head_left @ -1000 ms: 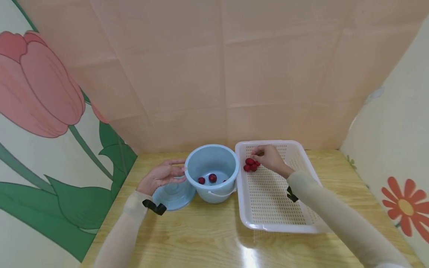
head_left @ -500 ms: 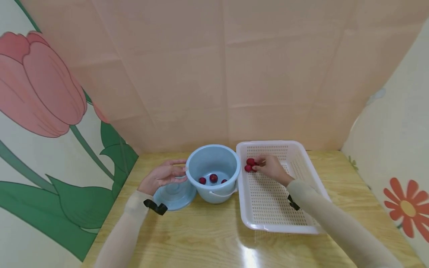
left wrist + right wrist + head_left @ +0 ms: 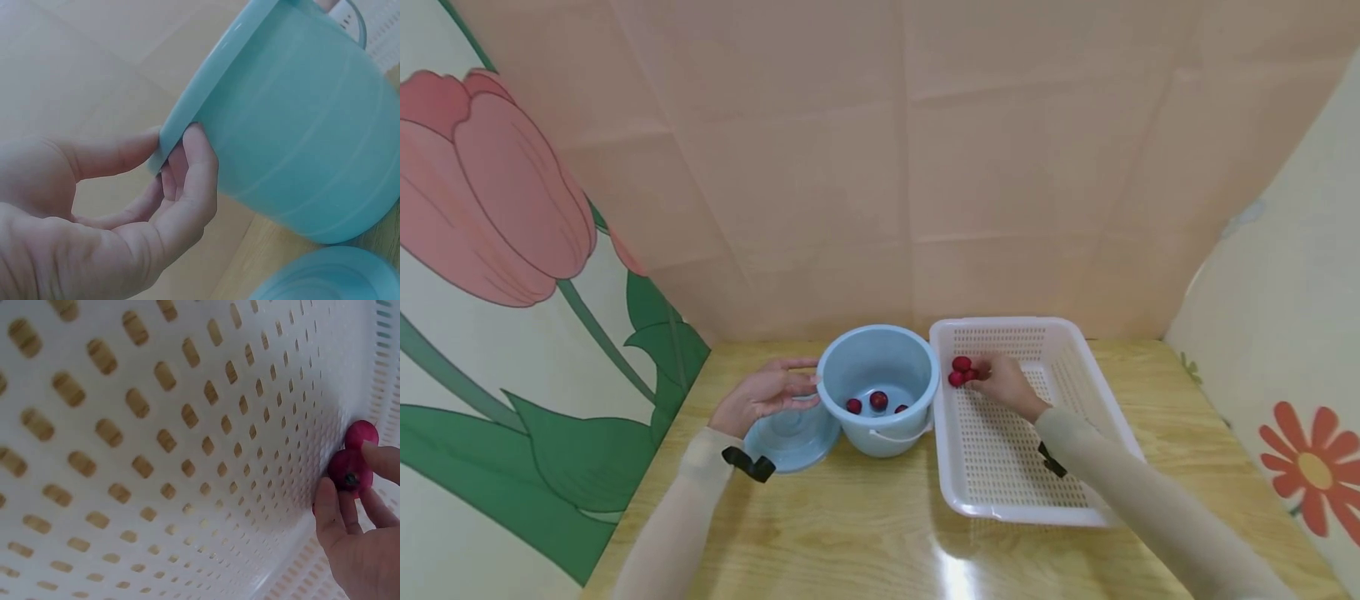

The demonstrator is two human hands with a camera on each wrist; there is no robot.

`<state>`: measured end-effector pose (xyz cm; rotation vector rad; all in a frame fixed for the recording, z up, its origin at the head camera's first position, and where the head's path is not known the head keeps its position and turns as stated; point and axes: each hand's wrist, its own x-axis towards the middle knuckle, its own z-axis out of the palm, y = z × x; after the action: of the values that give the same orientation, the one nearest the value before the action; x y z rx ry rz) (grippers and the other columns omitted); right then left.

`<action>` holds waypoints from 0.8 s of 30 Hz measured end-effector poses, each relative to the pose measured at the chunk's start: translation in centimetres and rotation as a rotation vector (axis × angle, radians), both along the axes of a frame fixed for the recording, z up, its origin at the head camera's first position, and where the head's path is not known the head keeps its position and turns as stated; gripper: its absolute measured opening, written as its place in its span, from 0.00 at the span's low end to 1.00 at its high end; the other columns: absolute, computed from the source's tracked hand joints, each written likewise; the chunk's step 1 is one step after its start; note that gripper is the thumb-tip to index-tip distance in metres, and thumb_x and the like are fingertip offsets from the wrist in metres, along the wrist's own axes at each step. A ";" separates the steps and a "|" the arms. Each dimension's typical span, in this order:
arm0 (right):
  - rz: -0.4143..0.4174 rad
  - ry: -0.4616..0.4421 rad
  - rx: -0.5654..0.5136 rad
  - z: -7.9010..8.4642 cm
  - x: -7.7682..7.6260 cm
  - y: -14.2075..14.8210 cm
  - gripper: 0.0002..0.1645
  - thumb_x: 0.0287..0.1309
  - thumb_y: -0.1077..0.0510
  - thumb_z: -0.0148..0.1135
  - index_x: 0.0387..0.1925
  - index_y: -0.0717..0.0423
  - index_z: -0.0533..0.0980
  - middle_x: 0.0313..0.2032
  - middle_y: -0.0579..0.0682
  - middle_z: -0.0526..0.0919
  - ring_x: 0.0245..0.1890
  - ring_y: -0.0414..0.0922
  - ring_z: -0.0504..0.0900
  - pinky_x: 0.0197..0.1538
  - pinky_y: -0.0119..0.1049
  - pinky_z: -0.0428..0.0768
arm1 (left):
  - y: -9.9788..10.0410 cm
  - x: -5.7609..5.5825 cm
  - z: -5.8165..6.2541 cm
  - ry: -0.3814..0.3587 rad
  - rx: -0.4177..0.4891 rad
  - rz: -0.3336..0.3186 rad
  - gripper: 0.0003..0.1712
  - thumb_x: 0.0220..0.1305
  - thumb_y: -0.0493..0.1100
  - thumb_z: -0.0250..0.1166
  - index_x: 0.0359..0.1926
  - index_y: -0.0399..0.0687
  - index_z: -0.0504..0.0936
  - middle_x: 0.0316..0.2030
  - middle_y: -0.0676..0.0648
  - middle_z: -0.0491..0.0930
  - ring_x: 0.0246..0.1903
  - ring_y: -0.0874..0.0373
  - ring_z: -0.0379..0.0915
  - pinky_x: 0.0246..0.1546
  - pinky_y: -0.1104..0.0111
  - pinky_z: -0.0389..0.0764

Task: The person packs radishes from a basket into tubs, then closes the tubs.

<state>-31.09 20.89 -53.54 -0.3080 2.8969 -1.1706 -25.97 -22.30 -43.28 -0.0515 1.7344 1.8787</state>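
In the head view a light-blue bucket point(image 3: 880, 348) stands mid-table, with several small round red fruits point(image 3: 878, 401) on its bottom. My left hand point(image 3: 765, 394) holds the bucket's rim from the left; the left wrist view shows the thumb point(image 3: 119, 153) at the rim's edge and curled fingers point(image 3: 199, 169) under its outer lip. Inside a white perforated basket point(image 3: 951, 467), my right hand point(image 3: 1009, 386) reaches into a small cluster of red fruits point(image 3: 962, 364). Its thumb and fingers close round one round red fruit point(image 3: 349, 470) with a dark stem end, seen in the right wrist view.
A blue lid point(image 3: 793, 440) lies on the wooden table point(image 3: 835, 533), left of the bucket and below my left hand. The bucket's white handle point(image 3: 898, 436) hangs down its front. The basket stands close to the bucket's right side. A papered wall point(image 3: 895, 167) rises behind.
My right hand has come down from just above the red fruits to among them, and its fingers have closed round one. My left hand stays at the bucket's rim.
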 end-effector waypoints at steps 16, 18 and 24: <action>-0.077 0.010 -0.055 0.3 0.1 -0.1 0.15 0.58 0.62 0.76 0.46 0.64 0.85 0.41 0.62 0.89 0.38 0.50 0.83 0.37 0.35 0.82 | 0.1 0.3 0.3 -0.016 0.017 0.001 0.34 0.75 0.31 0.61 0.78 0.39 0.64 0.55 0.41 0.84 0.43 0.56 0.87 0.45 0.64 0.91; -0.078 0.021 -0.069 0.7 0.2 -0.1 0.15 0.58 0.61 0.76 0.46 0.64 0.85 0.43 0.63 0.89 0.40 0.52 0.85 0.39 0.38 0.84 | 0.1 0.4 0.3 -0.019 0.019 0.004 0.33 0.75 0.30 0.61 0.77 0.40 0.65 0.56 0.41 0.84 0.43 0.56 0.87 0.45 0.65 0.91; -0.078 0.019 -0.089 2.0 0.9 0.1 0.19 0.60 0.60 0.75 0.49 0.66 0.84 0.49 0.65 0.89 0.46 0.57 0.89 0.47 0.46 0.89 | 0.0 0.3 0.3 -0.014 0.014 0.005 0.34 0.75 0.30 0.61 0.78 0.40 0.64 0.56 0.41 0.84 0.44 0.56 0.87 0.45 0.65 0.90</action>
<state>-30.18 20.95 -51.53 -0.2101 2.9028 -1.3171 -25.70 -22.33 -43.02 -0.0637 1.7134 1.8899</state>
